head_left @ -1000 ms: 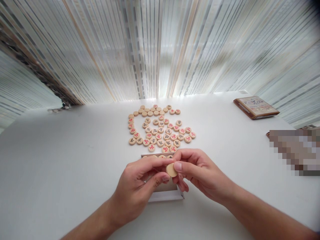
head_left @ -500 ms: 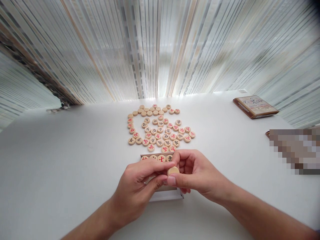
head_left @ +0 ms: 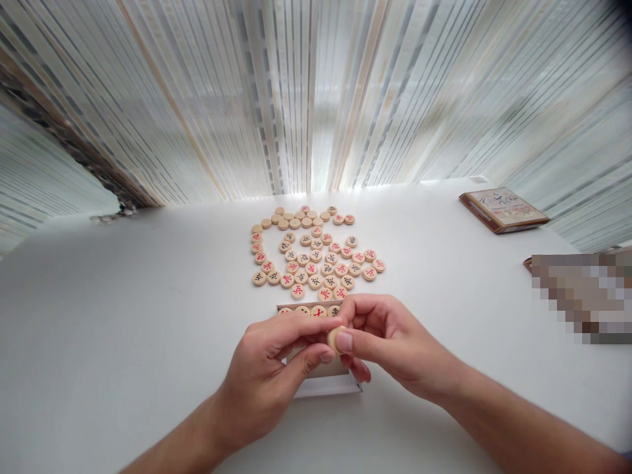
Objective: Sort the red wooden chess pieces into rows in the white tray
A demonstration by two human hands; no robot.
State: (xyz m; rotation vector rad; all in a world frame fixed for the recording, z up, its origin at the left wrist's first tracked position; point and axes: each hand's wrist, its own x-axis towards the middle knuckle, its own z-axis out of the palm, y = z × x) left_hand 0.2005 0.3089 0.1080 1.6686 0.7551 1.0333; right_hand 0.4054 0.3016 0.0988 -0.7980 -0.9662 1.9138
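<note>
A plain-faced wooden Chinese chess piece point(head_left: 334, 340) is held at the fingertips of both hands, above a shallow open box point(head_left: 330, 386). My right hand point(head_left: 388, 336) presses its thumb on the piece, the other fingers curled behind. From the left, my left hand point(head_left: 269, 362) closes in with its index fingertip at the piece's top edge and its thumb just below left. Along the box's far side runs a row of pieces, among them a red-marked piece point(head_left: 318, 313) and a black-marked piece point(head_left: 334, 311). My hands hide much of the box's inside.
Beyond the box, many loose chess pieces point(head_left: 316, 257) lie on the white table point(head_left: 148, 316), some face up, others blank side up. A printed box point(head_left: 506, 205) sits at the back right, with a blurred-out object point(head_left: 582, 296) nearer. A striped curtain point(head_left: 296, 99) hangs behind.
The piece has turned and shifted slightly left in my fingers. My right thumb has moved up onto its face, and my left thumb sits a little apart from it.
</note>
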